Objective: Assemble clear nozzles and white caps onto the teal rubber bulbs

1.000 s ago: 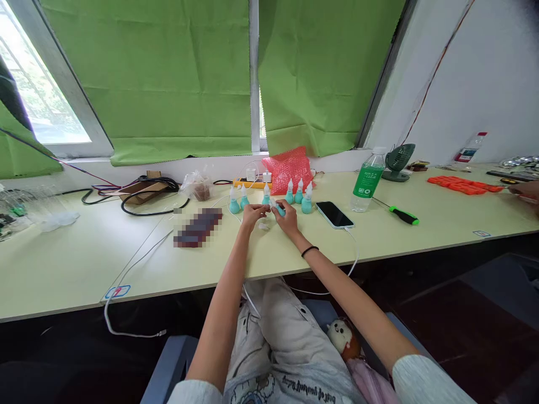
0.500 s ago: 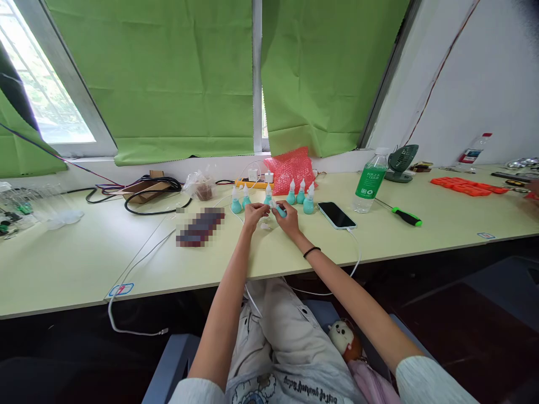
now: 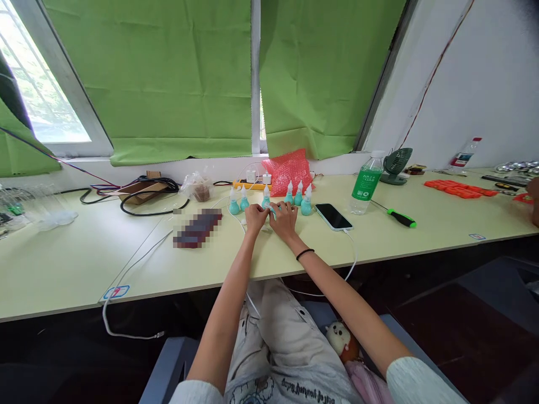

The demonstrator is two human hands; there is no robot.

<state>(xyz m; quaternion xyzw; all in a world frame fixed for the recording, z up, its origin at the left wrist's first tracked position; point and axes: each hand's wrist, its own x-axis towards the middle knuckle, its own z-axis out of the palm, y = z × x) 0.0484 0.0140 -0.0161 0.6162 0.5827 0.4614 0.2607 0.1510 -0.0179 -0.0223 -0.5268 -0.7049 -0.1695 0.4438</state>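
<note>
My left hand (image 3: 255, 216) and my right hand (image 3: 284, 220) meet over the pale table (image 3: 84, 252), fingers curled around a small teal squeeze bulb with a white tip (image 3: 273, 210) held between them. Just behind stands a row of several teal bulbs with white nozzles (image 3: 295, 195). A small white piece (image 3: 265, 228) lies on the table under my hands. A black band circles my right wrist.
A phone on a white cable (image 3: 334, 216) lies right of my hands, then a green-labelled water bottle (image 3: 362, 185) and a green-handled screwdriver (image 3: 401, 217). Red bubble wrap (image 3: 288, 167), a power strip, black cables (image 3: 143, 196) and a small fan (image 3: 394, 164) line the back. Another person's hand (image 3: 534, 193) is at far right.
My hands have drawn closer together around the teal bulb, the right hand shifting slightly left. The view has barely shifted.
</note>
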